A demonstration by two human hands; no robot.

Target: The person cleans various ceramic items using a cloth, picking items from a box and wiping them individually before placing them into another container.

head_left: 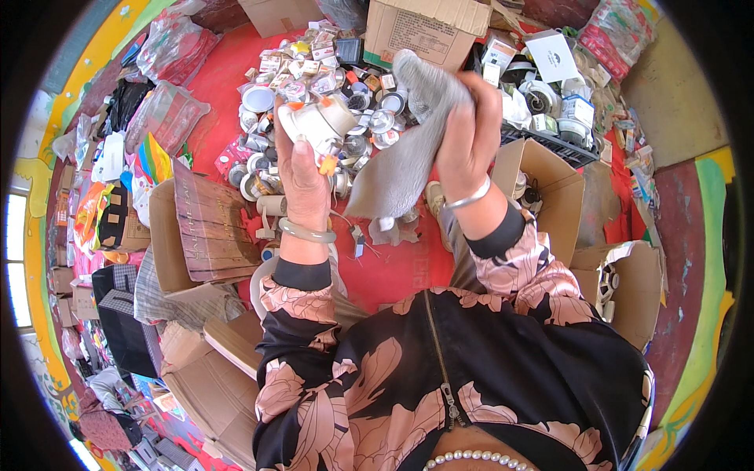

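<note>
My left hand (301, 174) is raised at centre left and grips a white, round lamp-like fitting (316, 122) with a small orange part under it. My right hand (469, 137) is raised beside it, closed on a grey cloth (408, 149) that hangs down between the two hands. The cloth's lower edge sits close to the fitting; I cannot tell whether they touch. A bangle circles each wrist.
A heap of similar round fittings and small boxes (314, 71) covers the red floor ahead. Open cardboard boxes stand at right (561, 184), far top (424, 31) and lower left (196, 228). Plastic bags (169, 110) lie at upper left.
</note>
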